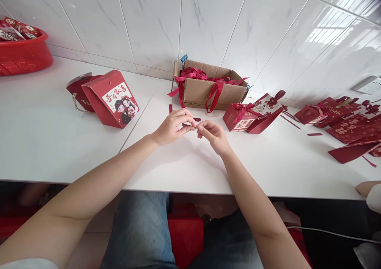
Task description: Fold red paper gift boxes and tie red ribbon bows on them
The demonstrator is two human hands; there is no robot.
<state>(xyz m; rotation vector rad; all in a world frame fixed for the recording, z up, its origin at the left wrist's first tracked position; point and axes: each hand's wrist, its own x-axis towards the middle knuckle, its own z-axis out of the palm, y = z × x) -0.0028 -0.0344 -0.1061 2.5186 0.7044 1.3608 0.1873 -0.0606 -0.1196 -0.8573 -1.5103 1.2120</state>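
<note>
My left hand [175, 126] and my right hand [214, 135] meet above the white table, fingertips pinched together. Between them is a small dark red strip [188, 124], mostly covered by the fingers. Just behind the fingertips shows the rounded end of another red strip [197, 119], and a short red strip [170, 109] lies further left. Beyond my hands stands a cardboard box [196, 93] full of crimson ribbons [195, 73], some hanging over its front. To the right of my right hand sits a red gift box [238, 116] tied with a ribbon bow.
A red gift box with a printed couple [111, 98] stands left, before a round red container [79, 96]. A red basket [26, 56] holds packets at far left. Several red gift bags [347, 126] crowd the right. Another person's arm [364, 188] rests at the right edge.
</note>
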